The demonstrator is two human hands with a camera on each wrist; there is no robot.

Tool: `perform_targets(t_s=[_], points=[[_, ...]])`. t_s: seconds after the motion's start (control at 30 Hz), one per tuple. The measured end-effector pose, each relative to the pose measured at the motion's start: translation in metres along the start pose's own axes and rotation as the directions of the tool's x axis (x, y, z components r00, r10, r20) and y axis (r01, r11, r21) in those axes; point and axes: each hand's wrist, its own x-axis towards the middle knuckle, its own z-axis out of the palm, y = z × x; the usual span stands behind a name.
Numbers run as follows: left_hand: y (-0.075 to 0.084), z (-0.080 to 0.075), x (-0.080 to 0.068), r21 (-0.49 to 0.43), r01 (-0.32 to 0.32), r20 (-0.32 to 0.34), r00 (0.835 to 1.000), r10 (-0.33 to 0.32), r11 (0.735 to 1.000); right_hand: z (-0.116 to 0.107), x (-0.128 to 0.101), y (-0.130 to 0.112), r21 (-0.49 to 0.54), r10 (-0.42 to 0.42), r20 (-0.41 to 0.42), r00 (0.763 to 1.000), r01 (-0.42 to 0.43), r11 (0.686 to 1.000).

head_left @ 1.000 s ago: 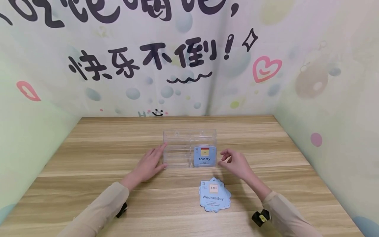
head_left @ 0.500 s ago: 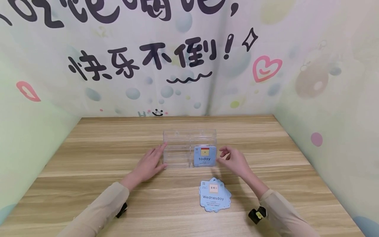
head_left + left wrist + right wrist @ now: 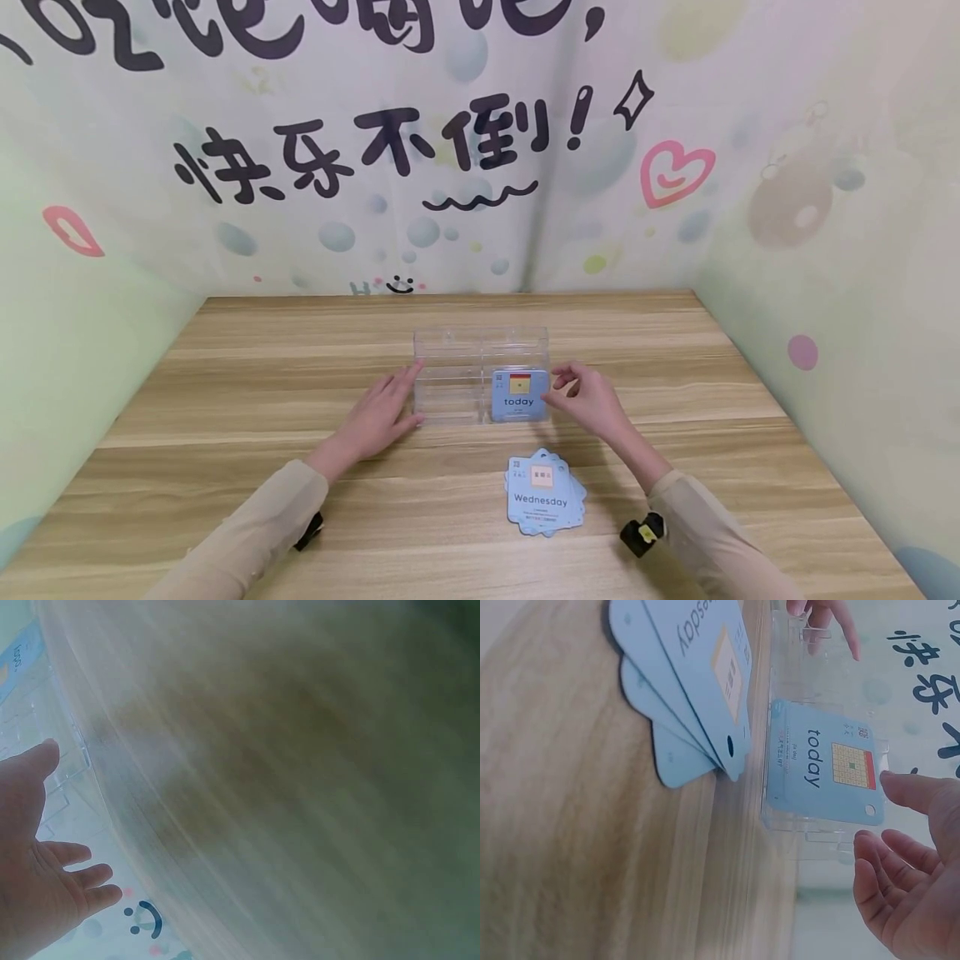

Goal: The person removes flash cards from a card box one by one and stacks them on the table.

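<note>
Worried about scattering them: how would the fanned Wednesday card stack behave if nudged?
The Wednesday cards look thin and glossy, so they would probably slide apart on the table. They seem light, likely stiff enough to lift flat.

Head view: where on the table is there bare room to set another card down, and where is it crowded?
Bare wood lies left of the left hand, right of the right hand, and behind the clear holder toward the wall. It is crowded at the centre front: both hands flank the holder with its today card, and the Wednesday stack lies just before it.
</note>
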Motion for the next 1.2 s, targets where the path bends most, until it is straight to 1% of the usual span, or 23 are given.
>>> perform_targets(t_s=[0.2,0.4,0.53,0.63,0.77,0.93,1.03,1.2], points=[[0.000,0.000,0.000,-0.002,0.001,-0.003,1.000,-0.001,1.000,0.001,0.003,-0.001,0.017,0.024,-0.005,1.000,-0.024,1.000],[0.000,0.000,0.000,0.000,-0.004,-0.006,1.000,0.004,1.000,0.001,0.005,0.002,0.031,0.021,-0.013,1.000,-0.021,0.999],[0.000,0.000,0.000,-0.001,-0.010,-0.008,1.000,0.010,1.000,0.004,0.006,0.004,0.060,0.016,-0.037,0.999,-0.014,0.998],[-0.001,0.000,0.000,-0.004,-0.009,-0.008,1.000,0.009,1.000,0.006,0.007,0.006,0.089,0.009,-0.062,0.998,-0.004,0.996],[0.000,0.000,0.000,-0.005,-0.010,-0.008,1.000,0.010,1.000,0.009,0.009,0.006,0.152,-0.001,-0.086,0.996,0.014,0.988],[0.000,0.000,0.000,0.002,-0.019,-0.017,1.000,0.019,1.000,0.014,0.012,0.007,0.223,0.004,-0.085,0.996,0.015,0.975],[-0.001,0.000,0.000,0.006,-0.026,-0.024,0.999,0.026,1.000,0.016,0.013,0.009,0.246,0.004,-0.085,0.996,0.017,0.969],[-0.001,0.001,0.000,0.000,-0.030,-0.023,0.999,0.030,1.000,0.018,0.015,0.012,0.284,-0.003,-0.108,0.994,0.034,0.958]])
